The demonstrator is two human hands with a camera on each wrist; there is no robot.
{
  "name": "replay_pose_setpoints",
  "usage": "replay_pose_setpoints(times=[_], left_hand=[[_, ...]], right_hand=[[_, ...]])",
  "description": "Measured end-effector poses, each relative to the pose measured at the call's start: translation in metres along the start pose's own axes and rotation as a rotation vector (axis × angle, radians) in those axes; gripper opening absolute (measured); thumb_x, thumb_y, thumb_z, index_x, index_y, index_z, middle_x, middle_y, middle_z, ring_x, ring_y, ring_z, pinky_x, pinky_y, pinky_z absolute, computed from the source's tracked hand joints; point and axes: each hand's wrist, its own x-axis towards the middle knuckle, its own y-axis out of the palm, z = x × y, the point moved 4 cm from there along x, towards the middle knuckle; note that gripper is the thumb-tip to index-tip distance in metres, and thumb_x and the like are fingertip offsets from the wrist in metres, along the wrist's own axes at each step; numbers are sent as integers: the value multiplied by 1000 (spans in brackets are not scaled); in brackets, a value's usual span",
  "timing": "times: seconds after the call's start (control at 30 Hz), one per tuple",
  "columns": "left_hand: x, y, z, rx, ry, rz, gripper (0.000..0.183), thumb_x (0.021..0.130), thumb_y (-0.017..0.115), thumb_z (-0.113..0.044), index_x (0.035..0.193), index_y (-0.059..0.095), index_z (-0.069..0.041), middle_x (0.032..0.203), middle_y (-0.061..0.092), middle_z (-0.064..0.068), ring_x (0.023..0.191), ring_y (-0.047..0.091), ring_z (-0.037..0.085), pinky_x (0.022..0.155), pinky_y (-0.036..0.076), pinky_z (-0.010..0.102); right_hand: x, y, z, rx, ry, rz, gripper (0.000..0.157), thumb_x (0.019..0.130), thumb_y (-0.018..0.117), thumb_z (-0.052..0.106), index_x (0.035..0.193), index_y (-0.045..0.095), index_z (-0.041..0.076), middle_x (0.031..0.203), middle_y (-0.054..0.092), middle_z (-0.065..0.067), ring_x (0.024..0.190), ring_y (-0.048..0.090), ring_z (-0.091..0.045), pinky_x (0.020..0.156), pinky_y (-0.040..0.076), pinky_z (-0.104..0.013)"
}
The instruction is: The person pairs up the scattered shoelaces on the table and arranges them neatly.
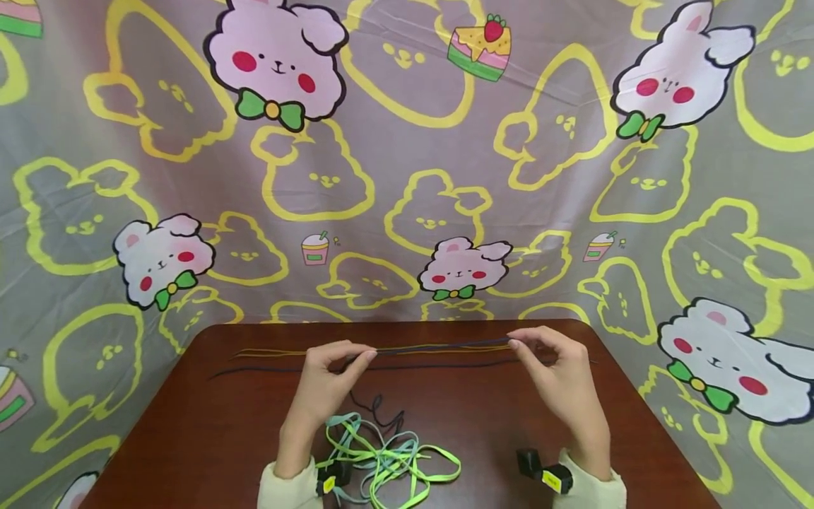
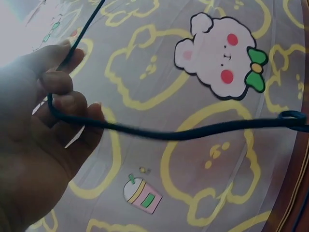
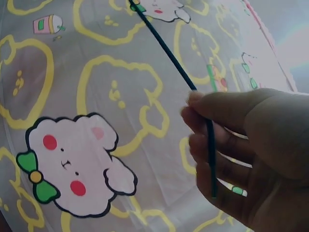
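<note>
A dark blue cord stretches nearly straight between the two hands, over the back of the table. My left hand pinches it between thumb and forefinger; in the left wrist view the cord passes behind the curled fingers and trails away to a loop. Near the other end, my right hand pinches the cord with thumb and fingertips. A short tail of the cord lies along the right hand's fingers. The dark slack hangs or lies below the left hand; which cannot be told.
Yellow-brown cords and another dark cord lie lengthwise across the back of the brown table. Tangled lime and pale blue-green flat laces sit at the front. A patterned curtain surrounds the table's back and sides.
</note>
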Motion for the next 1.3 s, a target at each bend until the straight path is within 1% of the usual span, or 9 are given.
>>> replay_pose_setpoints(times=[0.13, 0.3, 0.47, 0.53, 0.6, 0.8, 0.97, 1.13, 1.3], left_hand=[[-2, -10, 1, 13, -147, 21, 10, 95, 71, -6, 96, 80, -10, 68, 62, -3, 53, 41, 4, 51, 40, 24], [-2, -22, 3, 65, -249, 43, 14, 99, 69, -18, 89, 79, -16, 62, 53, -5, 53, 39, 5, 53, 38, 24], [-3, -29, 10, 158, -310, 136, 27, 102, 63, -29, 79, 74, -19, 65, 59, -5, 56, 44, 8, 58, 43, 27], [-2, -31, 10, 165, -313, 138, 30, 103, 62, -28, 77, 71, -19, 62, 57, -6, 54, 43, 9, 57, 42, 28], [-3, -34, 8, 152, -296, 91, 30, 103, 62, -24, 75, 69, -18, 59, 50, -5, 51, 39, 8, 54, 40, 28], [-4, -42, 1, 92, -181, -106, 36, 101, 60, -3, 67, 63, -14, 51, 39, -5, 43, 32, 5, 41, 33, 28], [-7, -51, 1, 70, -100, -186, 40, 99, 57, 6, 63, 58, -11, 49, 36, -4, 42, 30, 6, 40, 27, 25], [-6, -64, -4, 59, -2, -174, 41, 98, 58, 7, 64, 60, -15, 49, 40, -2, 42, 30, 7, 41, 27, 22], [-5, -74, -7, 83, 34, -75, 41, 98, 58, 9, 65, 61, -18, 51, 41, -3, 43, 30, 6, 43, 28, 22]], right_hand=[[1, -5, -4, 7, 103, -120, 8, 90, 77, 5, 96, 79, 11, 82, 73, 0, 65, 60, -6, 60, 46, -16], [5, -12, -8, 53, 165, -257, 6, 93, 75, 8, 97, 79, 6, 80, 69, 11, 64, 60, -6, 61, 46, -14], [7, -13, -9, 102, 168, -278, 7, 92, 75, 7, 98, 79, 4, 80, 69, 14, 65, 61, -6, 61, 48, -14], [7, -13, -9, 109, 166, -274, 7, 92, 75, 7, 97, 79, 4, 80, 69, 13, 65, 60, -6, 61, 47, -14], [7, -13, -7, 108, 165, -273, 7, 92, 76, 7, 97, 79, 4, 79, 69, 13, 65, 60, -7, 60, 47, -14], [10, -21, -7, 83, 161, -303, 8, 92, 75, 6, 98, 78, 2, 79, 68, 16, 66, 60, -5, 60, 46, -14], [13, -37, -12, 43, 158, -355, 11, 91, 75, 4, 99, 77, -3, 79, 66, 23, 65, 60, 0, 62, 46, -10], [15, -50, -20, -6, 158, -352, 13, 91, 76, 5, 102, 77, -2, 79, 65, 24, 66, 59, 1, 63, 45, -9], [17, -61, -30, -39, 136, -342, 11, 89, 77, 3, 99, 78, 0, 76, 64, 26, 64, 57, 1, 59, 44, -9]])
